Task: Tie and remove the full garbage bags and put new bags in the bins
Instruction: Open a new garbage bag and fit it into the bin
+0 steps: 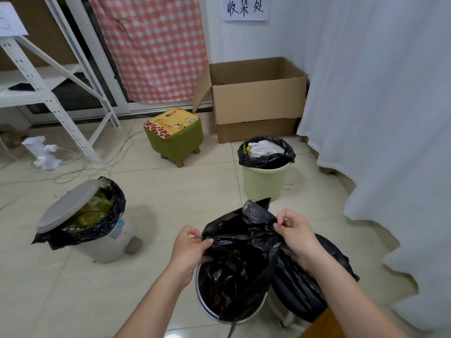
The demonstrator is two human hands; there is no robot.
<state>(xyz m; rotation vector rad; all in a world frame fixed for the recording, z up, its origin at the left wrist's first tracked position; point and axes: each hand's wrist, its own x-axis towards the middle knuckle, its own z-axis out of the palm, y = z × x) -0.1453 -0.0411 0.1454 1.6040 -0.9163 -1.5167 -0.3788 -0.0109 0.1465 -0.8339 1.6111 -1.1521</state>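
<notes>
**Fresh liner going into the white bin**

Over the white bin [229,311], both hands work a new black bag [240,259]: left hand [189,250] pinches its near-left edge, right hand [296,234] pinches the far-right edge between thumb and forefinger. Likely next: spread the mouth and fold it over the rim. Beyond the bin, the green bin [263,184] awaits tying.

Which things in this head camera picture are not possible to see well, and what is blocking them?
- Inside of the white round bin: hidden by the black plastic bag that the left hand and right hand pinch open above it.
- Contents of the brown cardboard box: hidden by its front wall.
- Paper sign on the wall: cut off by the top edge.
- Black bundle beside the bin: partly behind the right forearm.
</notes>
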